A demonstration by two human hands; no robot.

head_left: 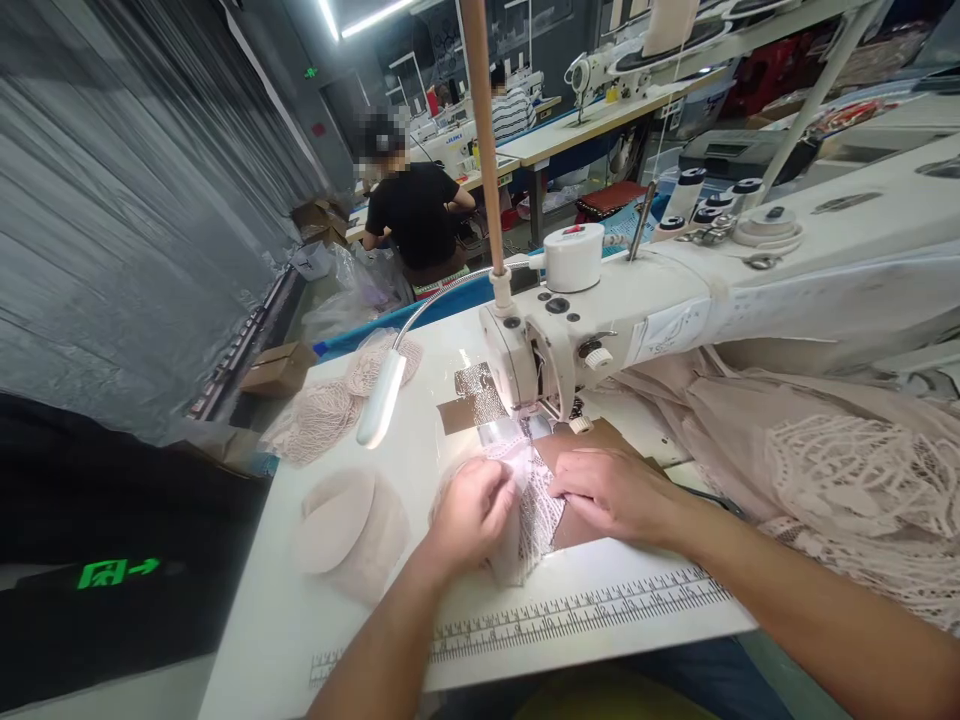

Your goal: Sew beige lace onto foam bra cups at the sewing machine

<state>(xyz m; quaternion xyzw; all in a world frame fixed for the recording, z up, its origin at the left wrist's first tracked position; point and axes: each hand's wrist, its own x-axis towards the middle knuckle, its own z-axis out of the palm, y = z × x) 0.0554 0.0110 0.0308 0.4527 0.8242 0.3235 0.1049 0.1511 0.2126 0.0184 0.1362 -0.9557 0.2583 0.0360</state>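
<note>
A piece of pale lace fabric [538,505] lies below the needle area of a white sewing machine [517,355]. On the lace's left side, my left hand [474,510] has its fingers curled and pressed together on the fabric. My right hand [611,492] pinches the lace's right edge, with thumb and forefinger close together. The lace's far end reaches toward the presser foot; the exact contact there is too small to tell. Under the right hand lies a brown sheet [589,445] on the machine bed.
Beige cup-shaped pieces [352,535] and lace pieces [319,420] lie on the left of the white table [255,610]. A lamp [381,400] hangs over it. Beige lace fabric [840,470] is heaped at right. Thread cones [686,190] stand behind; a person [412,215] sits beyond.
</note>
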